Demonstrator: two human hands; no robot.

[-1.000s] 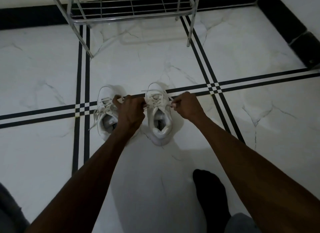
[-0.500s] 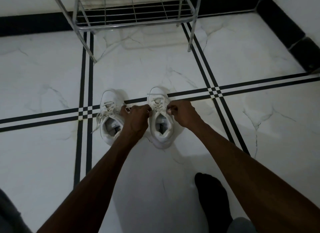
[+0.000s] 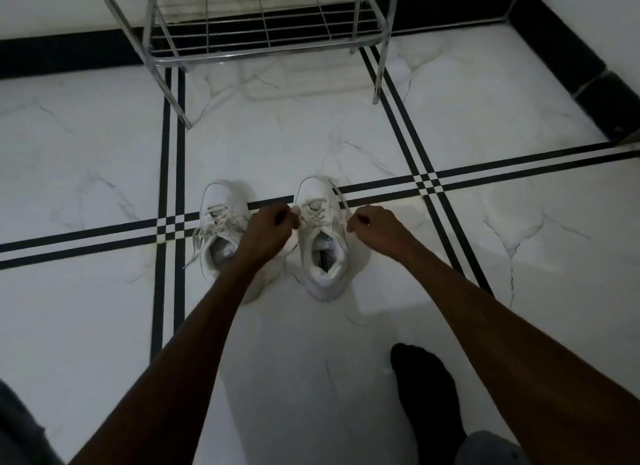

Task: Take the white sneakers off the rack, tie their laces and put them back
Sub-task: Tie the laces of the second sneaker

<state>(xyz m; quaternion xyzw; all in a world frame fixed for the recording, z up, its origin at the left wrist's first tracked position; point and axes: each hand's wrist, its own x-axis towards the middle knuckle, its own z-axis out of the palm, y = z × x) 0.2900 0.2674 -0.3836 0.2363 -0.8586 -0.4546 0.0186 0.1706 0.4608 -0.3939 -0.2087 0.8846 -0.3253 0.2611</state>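
**Hands spread apart, laces drawn out on right sneaker**

Both hands sit wider apart than half a second back, right hand (image 3: 375,227) shifted outward off the shoe, lace now drawn up and away toward the toe side. Left hand (image 3: 272,224) fingers curled, pinching a lace end just beside the eyelets of the right sneaker (image 3: 322,243). Right hand fingers also curled tight, pinching the other lace (image 3: 341,198), which runs taut and slanted past the toe.

Left sneaker (image 3: 221,229) stands just beside it on the floor (image 3: 346,135), partly covered by the left forearm, its laces loose and trailing off the outer side. Both sneakers upright on their soles, long axes roughly parallel, toes pointing away from the person toward the rack (image 3: 270,45), heels toward the camera. Toes lie over the black double stripe crossing the tiles.

Open floor between toes and the rack legs, wide open tile either side. Rack's lower wire shelf near the dark skirting at the wall. Black-socked foot (image 3: 426,392) on the floor behind the right sneaker, well apart.
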